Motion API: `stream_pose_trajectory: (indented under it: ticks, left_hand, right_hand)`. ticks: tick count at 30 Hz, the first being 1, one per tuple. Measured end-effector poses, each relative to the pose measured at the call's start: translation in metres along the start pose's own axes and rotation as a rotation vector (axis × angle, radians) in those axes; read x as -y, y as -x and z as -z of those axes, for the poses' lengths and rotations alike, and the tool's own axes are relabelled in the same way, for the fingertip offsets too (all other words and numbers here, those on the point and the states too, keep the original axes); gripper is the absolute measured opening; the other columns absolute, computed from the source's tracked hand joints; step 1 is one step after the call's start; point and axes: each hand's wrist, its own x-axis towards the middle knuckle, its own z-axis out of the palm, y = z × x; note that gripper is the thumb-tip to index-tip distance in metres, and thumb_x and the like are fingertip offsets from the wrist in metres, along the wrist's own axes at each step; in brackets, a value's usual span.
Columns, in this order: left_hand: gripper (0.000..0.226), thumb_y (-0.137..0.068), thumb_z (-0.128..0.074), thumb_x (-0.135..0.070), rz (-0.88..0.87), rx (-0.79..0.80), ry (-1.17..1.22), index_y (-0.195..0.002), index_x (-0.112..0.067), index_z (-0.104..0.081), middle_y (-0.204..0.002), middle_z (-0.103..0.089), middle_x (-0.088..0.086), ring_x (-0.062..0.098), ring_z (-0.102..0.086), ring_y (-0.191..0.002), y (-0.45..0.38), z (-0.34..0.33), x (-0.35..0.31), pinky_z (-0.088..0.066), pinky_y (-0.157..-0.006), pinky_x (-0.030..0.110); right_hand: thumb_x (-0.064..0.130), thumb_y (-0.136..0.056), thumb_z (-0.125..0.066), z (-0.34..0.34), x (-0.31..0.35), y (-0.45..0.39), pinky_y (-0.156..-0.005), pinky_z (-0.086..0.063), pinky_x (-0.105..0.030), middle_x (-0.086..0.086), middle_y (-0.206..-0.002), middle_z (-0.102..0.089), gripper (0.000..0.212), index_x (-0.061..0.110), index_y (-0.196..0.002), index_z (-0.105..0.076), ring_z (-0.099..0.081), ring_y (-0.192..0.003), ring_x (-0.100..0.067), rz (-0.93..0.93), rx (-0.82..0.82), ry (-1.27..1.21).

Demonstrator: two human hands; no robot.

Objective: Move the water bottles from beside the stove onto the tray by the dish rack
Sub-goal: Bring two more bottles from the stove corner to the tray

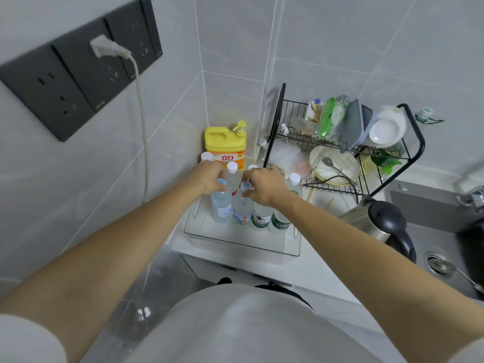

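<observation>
Pinching bottle caps, the left hand [209, 176] and right hand [264, 186] each hold a bottle upright, packing them close together in the tray [243, 244] beside the dish rack [366, 150].

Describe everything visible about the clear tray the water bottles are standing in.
The tray is a see-through, colourless, plastic-looking rectangle with low upright walls and rounded corners. It sits flat on the white counter in the wall corner, left of the black dish rack and in front of the yellow detergent jug. Several water bottles stand upright in its far half; its near half is bare.
</observation>
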Motion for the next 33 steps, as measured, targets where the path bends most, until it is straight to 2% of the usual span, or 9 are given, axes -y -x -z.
stream_pose_trajectory:
  ticks: [4,7,13,17,20,22,25,33]
  left_hand:
    - [0.019,-0.076,-0.084,-0.026,-0.041,0.002,-0.017,-0.090,-0.019,-0.073,-0.082,-0.063,0.000,0.026,-0.065,-0.088,0.0013,0.0014,-0.0029,-0.054,-0.074,0.035]
    - [0.024,-0.078,-0.084,-0.020,-0.071,0.012,0.005,-0.100,-0.016,-0.076,-0.088,-0.065,0.000,0.022,-0.064,-0.089,0.0004,-0.0001,-0.0011,-0.052,-0.076,0.030]
    - [0.031,-0.080,-0.083,-0.013,-0.114,0.055,0.001,-0.110,-0.013,-0.076,-0.095,-0.069,0.003,0.018,-0.062,-0.089,-0.0027,-0.0013,-0.0032,-0.056,-0.083,0.035]
    - [0.032,-0.080,-0.081,-0.014,-0.128,0.070,-0.017,-0.111,-0.017,-0.074,-0.095,-0.065,0.000,0.022,-0.064,-0.097,-0.0027,-0.0004,-0.0028,-0.057,-0.086,0.038]
    - [0.040,-0.081,-0.080,-0.021,-0.113,0.079,-0.068,-0.119,-0.020,-0.070,-0.110,-0.064,0.002,0.023,-0.061,-0.107,-0.0043,-0.0019,-0.0050,-0.054,-0.093,0.039]
    - [0.040,-0.078,-0.083,-0.030,-0.102,0.099,-0.098,-0.114,-0.022,-0.069,-0.110,-0.063,0.000,0.022,-0.061,-0.105,-0.0050,-0.0032,-0.0062,-0.055,-0.090,0.041]
    - [0.027,-0.076,-0.085,-0.036,-0.084,0.103,-0.141,-0.089,-0.026,-0.064,-0.095,-0.065,0.001,0.025,-0.063,-0.093,-0.0055,-0.0048,-0.0070,-0.057,-0.079,0.041]
    - [0.028,-0.076,-0.086,-0.035,-0.090,0.095,-0.159,-0.089,-0.024,-0.064,-0.093,-0.063,0.002,0.025,-0.062,-0.092,-0.0068,-0.0023,-0.0080,-0.055,-0.077,0.039]
  right_hand:
    - [0.042,-0.088,-0.071,-0.0013,-0.0012,-0.0015,-0.093,-0.036,-0.041,-0.002,-0.108,-0.068,0.033,0.024,-0.115,-0.066,-0.064,-0.105,-0.028,0.013,-0.002,0.014]
    - [0.042,-0.088,-0.071,-0.0024,-0.0014,-0.0023,-0.093,-0.037,-0.041,-0.003,-0.112,-0.069,0.035,0.023,-0.116,-0.064,-0.064,-0.106,-0.029,0.021,-0.002,0.015]
    - [0.043,-0.087,-0.072,-0.0001,-0.0031,-0.0056,-0.096,-0.039,-0.041,-0.004,-0.117,-0.069,0.039,0.022,-0.119,-0.063,-0.063,-0.110,-0.030,0.027,0.019,0.023]
    - [0.042,-0.087,-0.070,0.0008,-0.0041,-0.0069,-0.092,-0.038,-0.041,-0.003,-0.113,-0.069,0.037,0.021,-0.116,-0.062,-0.063,-0.109,-0.030,0.037,0.025,0.019]
    - [0.043,-0.087,-0.068,0.0010,-0.0027,-0.0073,-0.091,-0.036,-0.042,-0.003,-0.111,-0.069,0.037,0.022,-0.116,-0.060,-0.063,-0.107,-0.030,0.055,0.056,0.039]
    - [0.044,-0.087,-0.068,0.0008,-0.0029,-0.0070,-0.089,-0.035,-0.042,-0.003,-0.110,-0.069,0.035,0.024,-0.115,-0.060,-0.064,-0.106,-0.030,0.065,0.059,0.046]
    - [0.044,-0.087,-0.067,0.0004,-0.0051,-0.0040,-0.087,-0.036,-0.041,-0.005,-0.108,-0.069,0.034,0.023,-0.113,-0.060,-0.064,-0.104,-0.031,0.085,0.042,0.048]
    - [0.041,-0.092,-0.065,0.0034,-0.0065,-0.0035,-0.078,-0.027,-0.035,-0.010,-0.110,-0.068,0.038,0.014,-0.118,-0.055,-0.064,-0.103,-0.035,0.125,0.006,0.068]
